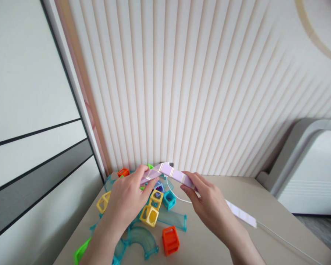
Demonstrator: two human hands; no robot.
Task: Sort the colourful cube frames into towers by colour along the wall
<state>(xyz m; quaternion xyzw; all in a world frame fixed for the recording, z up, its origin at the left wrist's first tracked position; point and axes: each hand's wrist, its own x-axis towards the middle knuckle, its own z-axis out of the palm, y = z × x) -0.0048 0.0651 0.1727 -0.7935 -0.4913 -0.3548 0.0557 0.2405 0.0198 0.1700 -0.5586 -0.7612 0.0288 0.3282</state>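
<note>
A long lilac strip with pale crosswise bands [173, 172] is raised above the table, bent at a peak between my hands. My left hand [131, 193] pinches its left part between thumb and fingers. Right of the peak, my right hand [206, 193] grips the same strip, whose far end comes out beyond the wrist with a thin white cord. Below the hands lie yellow cube frames [149, 215], a teal cube [169, 200] and an orange cube [171, 240]. What lies under my left hand is partly hidden.
Translucent teal tube pieces [143, 237] and a green piece [81, 252] lie on the beige table [209, 243]. A ribbed white wall [182, 92] stands behind. White panels [30, 73] rise at left, a grey-white headboard-like piece [314, 173] at right.
</note>
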